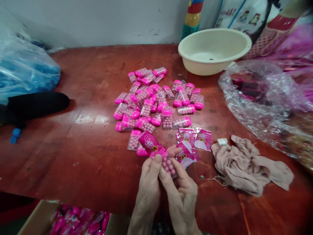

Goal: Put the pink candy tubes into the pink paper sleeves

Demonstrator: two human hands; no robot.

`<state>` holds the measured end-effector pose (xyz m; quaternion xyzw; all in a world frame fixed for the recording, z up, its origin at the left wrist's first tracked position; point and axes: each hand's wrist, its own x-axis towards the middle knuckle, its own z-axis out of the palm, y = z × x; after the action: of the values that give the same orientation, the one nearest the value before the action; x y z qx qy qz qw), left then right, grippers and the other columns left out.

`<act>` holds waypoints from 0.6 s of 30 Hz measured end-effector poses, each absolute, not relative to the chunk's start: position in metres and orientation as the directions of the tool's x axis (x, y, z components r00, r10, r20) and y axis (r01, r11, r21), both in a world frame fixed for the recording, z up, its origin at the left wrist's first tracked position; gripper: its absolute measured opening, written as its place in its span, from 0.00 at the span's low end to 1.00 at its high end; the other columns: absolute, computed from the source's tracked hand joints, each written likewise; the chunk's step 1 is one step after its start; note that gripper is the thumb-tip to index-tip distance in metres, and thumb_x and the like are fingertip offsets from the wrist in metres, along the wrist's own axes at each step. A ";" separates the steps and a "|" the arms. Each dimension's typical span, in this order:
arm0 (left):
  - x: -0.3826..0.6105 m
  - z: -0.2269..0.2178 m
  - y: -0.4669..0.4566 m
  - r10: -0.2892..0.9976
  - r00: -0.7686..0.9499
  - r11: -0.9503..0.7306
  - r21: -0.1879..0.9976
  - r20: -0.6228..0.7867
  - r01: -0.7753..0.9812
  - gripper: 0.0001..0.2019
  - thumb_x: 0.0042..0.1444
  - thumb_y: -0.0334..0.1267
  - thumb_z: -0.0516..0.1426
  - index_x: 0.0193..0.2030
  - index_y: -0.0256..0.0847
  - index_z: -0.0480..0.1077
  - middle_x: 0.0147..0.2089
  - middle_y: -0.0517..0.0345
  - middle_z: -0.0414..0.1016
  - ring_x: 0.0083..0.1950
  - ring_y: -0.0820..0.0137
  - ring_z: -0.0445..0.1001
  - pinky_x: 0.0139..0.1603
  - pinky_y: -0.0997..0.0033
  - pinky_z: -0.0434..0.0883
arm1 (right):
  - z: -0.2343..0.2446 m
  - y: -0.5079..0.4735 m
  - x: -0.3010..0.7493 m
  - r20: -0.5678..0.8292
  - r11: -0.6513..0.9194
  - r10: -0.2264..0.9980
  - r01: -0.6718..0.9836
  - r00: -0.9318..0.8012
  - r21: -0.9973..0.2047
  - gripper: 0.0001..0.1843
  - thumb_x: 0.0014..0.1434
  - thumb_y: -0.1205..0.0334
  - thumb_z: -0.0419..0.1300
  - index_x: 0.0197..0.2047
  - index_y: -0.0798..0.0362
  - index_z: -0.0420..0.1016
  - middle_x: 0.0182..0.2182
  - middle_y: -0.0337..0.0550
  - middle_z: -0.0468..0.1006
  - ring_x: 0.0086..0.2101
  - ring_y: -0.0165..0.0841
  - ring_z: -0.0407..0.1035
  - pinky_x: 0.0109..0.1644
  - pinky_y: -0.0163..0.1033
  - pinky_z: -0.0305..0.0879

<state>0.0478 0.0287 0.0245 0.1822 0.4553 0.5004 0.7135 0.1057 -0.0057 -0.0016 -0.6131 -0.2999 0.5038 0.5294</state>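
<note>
Both hands meet over the front of the table around one small clear candy box (169,166) filled with pink balls. My left hand (149,178) is closed, its thumb pressed at the pink cap end, where a printed pink label sleeve (148,142) sticks up and away to the left. Whether the sleeve is around the cap or only against it, I cannot tell. My right hand (180,187) grips the clear body between thumb and fingers, with its index finger stretched toward several flat label sleeves (203,138). Just beyond lies a loose pile of similar candy boxes (146,107).
A crumpled beige cloth (251,166) lies to the right, near clear plastic wrap (246,98). At the back stands a cream basin (215,70). Blue-filled plastic bag (29,70) and black object (39,104) are left. Below the front edge, a cardboard box (40,217) holds pink packs.
</note>
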 end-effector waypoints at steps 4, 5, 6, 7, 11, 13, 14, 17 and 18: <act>0.051 0.022 0.028 0.896 0.142 0.423 0.713 -0.420 -0.560 0.14 0.59 0.38 0.53 0.47 0.37 0.74 0.48 0.46 0.76 0.51 0.63 0.72 0.52 0.66 0.67 | 0.001 0.000 0.116 -0.222 -0.225 0.937 -0.022 0.269 -0.974 0.15 0.58 0.56 0.58 0.47 0.53 0.75 0.35 0.44 0.80 0.32 0.33 0.74 0.36 0.35 0.72; 0.050 0.022 0.029 0.900 0.146 0.416 0.710 -0.410 -0.568 0.14 0.59 0.38 0.53 0.47 0.37 0.75 0.48 0.47 0.76 0.50 0.63 0.72 0.51 0.66 0.68 | 0.004 0.002 0.120 -0.189 -0.207 0.952 0.049 0.242 -0.977 0.15 0.58 0.56 0.58 0.46 0.54 0.75 0.36 0.45 0.79 0.33 0.34 0.73 0.37 0.37 0.71; 0.048 0.022 0.030 0.903 0.139 0.409 0.712 -0.407 -0.570 0.13 0.59 0.38 0.54 0.46 0.37 0.75 0.47 0.47 0.76 0.49 0.64 0.72 0.49 0.67 0.68 | 0.007 0.005 0.125 -0.146 -0.177 0.963 0.126 0.225 -0.976 0.14 0.58 0.57 0.59 0.46 0.54 0.75 0.37 0.46 0.77 0.36 0.36 0.72 0.40 0.39 0.70; 0.046 0.023 0.030 0.903 0.123 0.405 0.722 -0.412 -0.561 0.13 0.58 0.38 0.54 0.45 0.36 0.75 0.45 0.47 0.77 0.47 0.64 0.73 0.47 0.68 0.69 | 0.011 0.007 0.129 -0.097 -0.141 0.971 0.196 0.218 -0.971 0.14 0.57 0.57 0.59 0.45 0.53 0.75 0.38 0.47 0.75 0.38 0.38 0.71 0.42 0.41 0.69; 0.036 0.024 0.030 0.894 0.056 0.417 0.783 -0.444 -0.462 0.10 0.55 0.40 0.58 0.38 0.35 0.76 0.32 0.51 0.77 0.35 0.67 0.75 0.35 0.71 0.71 | 0.021 0.014 0.143 0.062 0.002 0.969 0.240 0.241 -0.971 0.13 0.59 0.59 0.58 0.47 0.50 0.74 0.43 0.46 0.70 0.45 0.37 0.66 0.47 0.40 0.66; 0.034 0.024 0.028 0.891 0.113 0.448 0.805 -0.441 -0.390 0.11 0.55 0.41 0.57 0.36 0.35 0.75 0.27 0.54 0.75 0.29 0.70 0.72 0.29 0.73 0.70 | 0.024 0.016 0.147 0.077 0.022 0.962 0.202 0.264 -0.979 0.13 0.59 0.60 0.57 0.47 0.49 0.74 0.45 0.45 0.69 0.46 0.36 0.66 0.48 0.39 0.65; 0.034 0.024 0.027 0.886 0.161 0.463 0.817 -0.435 -0.343 0.11 0.55 0.41 0.57 0.37 0.35 0.75 0.27 0.55 0.73 0.27 0.71 0.71 0.27 0.74 0.69 | 0.026 0.018 0.148 0.062 0.013 0.961 0.179 0.268 -0.984 0.12 0.59 0.59 0.57 0.46 0.49 0.74 0.45 0.44 0.70 0.46 0.36 0.66 0.48 0.39 0.64; 0.036 0.021 0.023 0.875 0.262 0.461 0.864 -0.406 -0.201 0.11 0.57 0.41 0.56 0.38 0.35 0.74 0.25 0.59 0.69 0.24 0.74 0.66 0.24 0.76 0.65 | 0.027 0.021 0.145 -0.105 -0.104 0.973 -0.012 0.205 -0.994 0.07 0.59 0.57 0.58 0.36 0.50 0.75 0.36 0.41 0.72 0.37 0.32 0.69 0.39 0.35 0.66; 0.037 0.019 0.022 0.880 0.263 0.448 0.876 -0.396 -0.180 0.11 0.57 0.41 0.55 0.39 0.36 0.74 0.24 0.59 0.68 0.23 0.75 0.65 0.24 0.76 0.64 | 0.026 0.020 0.143 -0.179 -0.161 0.968 -0.118 0.173 -0.980 0.09 0.59 0.56 0.57 0.32 0.51 0.74 0.31 0.38 0.71 0.30 0.30 0.68 0.34 0.34 0.66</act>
<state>0.0367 0.0217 0.0194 0.3668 0.4767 0.3761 0.7048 0.1428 0.0204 0.0256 -0.5583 -0.3809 0.5182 0.5241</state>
